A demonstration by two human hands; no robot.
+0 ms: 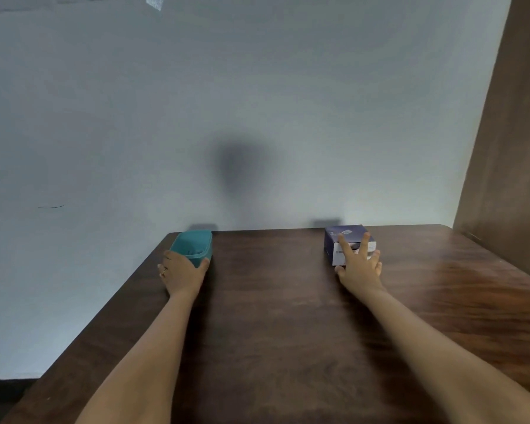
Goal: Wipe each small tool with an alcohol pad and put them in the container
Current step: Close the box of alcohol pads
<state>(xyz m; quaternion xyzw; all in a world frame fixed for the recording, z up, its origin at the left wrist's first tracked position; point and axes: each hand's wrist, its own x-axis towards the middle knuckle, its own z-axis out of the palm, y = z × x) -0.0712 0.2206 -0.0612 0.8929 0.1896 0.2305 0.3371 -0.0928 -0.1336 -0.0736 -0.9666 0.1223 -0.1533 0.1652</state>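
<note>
Left hand (182,272) gripping container (193,244), right hand (360,267) spread

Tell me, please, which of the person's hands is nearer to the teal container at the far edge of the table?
Left. The left hand wraps the near side of the teal container. The right hand is across the table, fingers spread on the dark blue box.

Dark wooden table (288,301) against pale grey wall (196,102), brown wooden panel (514,148) at right
</note>
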